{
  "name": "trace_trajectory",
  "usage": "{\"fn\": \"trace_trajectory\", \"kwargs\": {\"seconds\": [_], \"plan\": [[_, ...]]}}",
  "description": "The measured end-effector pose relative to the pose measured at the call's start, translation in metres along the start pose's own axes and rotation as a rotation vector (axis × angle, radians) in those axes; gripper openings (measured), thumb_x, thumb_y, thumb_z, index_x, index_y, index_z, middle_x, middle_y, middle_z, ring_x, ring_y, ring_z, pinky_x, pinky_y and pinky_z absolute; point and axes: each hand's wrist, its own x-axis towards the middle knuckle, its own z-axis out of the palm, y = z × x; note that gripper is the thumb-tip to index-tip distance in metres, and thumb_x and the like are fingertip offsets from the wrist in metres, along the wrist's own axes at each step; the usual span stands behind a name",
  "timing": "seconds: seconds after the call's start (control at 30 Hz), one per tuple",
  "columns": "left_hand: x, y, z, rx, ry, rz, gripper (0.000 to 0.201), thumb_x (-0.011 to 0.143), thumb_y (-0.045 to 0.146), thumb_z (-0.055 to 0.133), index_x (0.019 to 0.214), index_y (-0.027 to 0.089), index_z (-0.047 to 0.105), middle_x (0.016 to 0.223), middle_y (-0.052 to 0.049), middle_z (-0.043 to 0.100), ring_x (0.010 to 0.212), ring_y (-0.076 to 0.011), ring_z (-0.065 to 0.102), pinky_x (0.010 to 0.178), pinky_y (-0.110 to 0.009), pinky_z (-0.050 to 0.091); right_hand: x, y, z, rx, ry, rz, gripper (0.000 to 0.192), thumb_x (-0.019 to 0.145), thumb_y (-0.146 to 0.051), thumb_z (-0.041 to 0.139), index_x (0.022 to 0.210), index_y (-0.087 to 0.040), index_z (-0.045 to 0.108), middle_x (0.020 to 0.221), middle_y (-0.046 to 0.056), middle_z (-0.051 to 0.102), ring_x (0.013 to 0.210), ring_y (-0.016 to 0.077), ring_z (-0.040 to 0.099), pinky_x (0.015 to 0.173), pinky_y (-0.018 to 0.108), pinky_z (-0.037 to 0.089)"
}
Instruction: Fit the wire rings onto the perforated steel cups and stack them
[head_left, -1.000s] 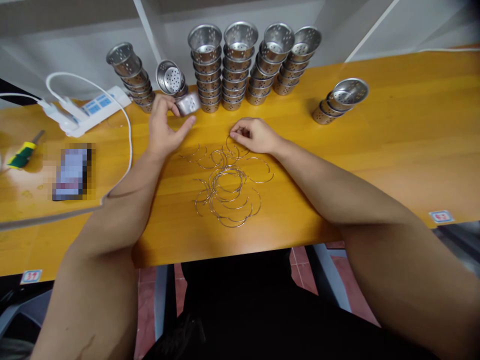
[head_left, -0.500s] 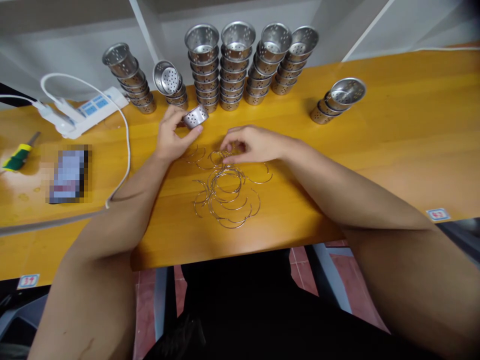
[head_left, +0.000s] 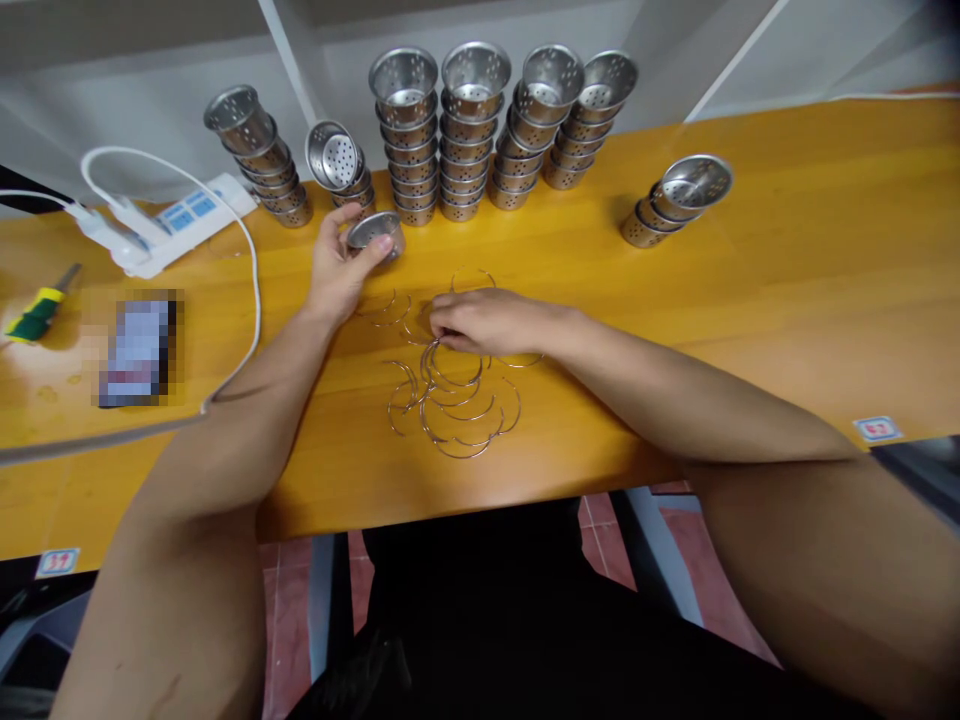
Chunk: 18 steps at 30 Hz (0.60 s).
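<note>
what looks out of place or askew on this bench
One stack of perforated metal cups left of the upright stacks leans so its top cup faces sideways. The wire rings lie in a loose tangle under the right hand. The left hand holds a single cup.

Silver perforated cups, orange-yellow table

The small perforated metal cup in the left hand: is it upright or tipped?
Roughly upright. The perforated cup, pinched by the left hand just above the table, shows its rim and open mouth turned upward toward the camera.
</note>
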Motion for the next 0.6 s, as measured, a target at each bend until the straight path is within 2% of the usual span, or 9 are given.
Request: {"fn": "trace_trajectory", "kwargs": {"seconds": [0.07, 0.17, 0.23, 0.37, 0.5, 0.6], "plan": [[-0.001, -0.003, 0.001, 0.026, -0.033, 0.010, 0.115, 0.075, 0.098, 0.112, 0.155, 0.032, 0.063, 0.141, -0.015, 0.083, 0.144, -0.0449, 0.084, 0.126, -0.068, 0.073, -0.002, -0.001, -0.003, 0.019, 0.018, 0.005, 0.009, 0.116, -0.015, 0.070, 0.111, -0.022, 0.072, 0.125, 0.011, 0.079, 0.103, 0.0254, 0.068, 0.086, 0.038, 0.044], [-0.003, -0.006, 0.000, 0.071, -0.094, 0.040, 0.127, 0.061, 0.092, 0.121, 0.156, 0.030, 0.063, 0.150, -0.018, 0.079, 0.147, -0.0474, 0.081, 0.128, -0.069, 0.071, -0.005, 0.002, -0.009, 0.078, 0.071, -0.006, 0.008, 0.114, -0.015, 0.070, 0.111, -0.023, 0.069, 0.121, 0.009, 0.076, 0.100, 0.0240, 0.066, 0.091, 0.037, 0.045], [-0.004, -0.008, 0.000, 0.099, -0.112, 0.046, 0.132, 0.058, 0.087, 0.124, 0.159, 0.030, 0.061, 0.158, -0.019, 0.076, 0.150, -0.0475, 0.079, 0.129, -0.067, 0.071, -0.007, 0.006, -0.013, 0.108, 0.117, -0.019, 0.009, 0.112, -0.014, 0.069, 0.109, -0.023, 0.066, 0.117, 0.008, 0.076, 0.097, 0.0226, 0.064, 0.091, 0.036, 0.045], [-0.006, -0.008, 0.002, 0.129, -0.139, 0.036, 0.135, 0.054, 0.080, 0.127, 0.160, 0.029, 0.062, 0.164, -0.020, 0.071, 0.157, -0.0490, 0.074, 0.133, -0.065, 0.068, -0.010, 0.013, -0.019, 0.140, 0.203, -0.072, 0.007, 0.110, -0.016, 0.067, 0.109, -0.023, 0.066, 0.114, 0.007, 0.076, 0.095, 0.0221, 0.062, 0.091, 0.036, 0.045], [-0.009, 0.000, 0.005, 0.083, -0.174, 0.023, 0.134, 0.044, 0.083, 0.128, 0.148, 0.025, 0.066, 0.152, -0.019, 0.074, 0.153, -0.0507, 0.075, 0.131, -0.067, 0.068, -0.011, 0.014, -0.022, 0.182, 0.287, -0.071, 0.003, 0.113, -0.022, 0.067, 0.110, -0.025, 0.067, 0.110, 0.007, 0.076, 0.095, 0.0241, 0.063, 0.092, 0.038, 0.046], [-0.010, 0.007, 0.008, 0.084, -0.177, -0.020, 0.129, 0.047, 0.080, 0.128, 0.145, 0.027, 0.064, 0.148, -0.017, 0.074, 0.151, -0.0488, 0.075, 0.129, -0.066, 0.068, -0.009, 0.019, -0.019, 0.277, 0.392, -0.014, 0.010, 0.120, -0.034, 0.064, 0.115, -0.026, 0.066, 0.103, 0.006, 0.073, 0.092, 0.0252, 0.062, 0.093, 0.041, 0.049]]}}
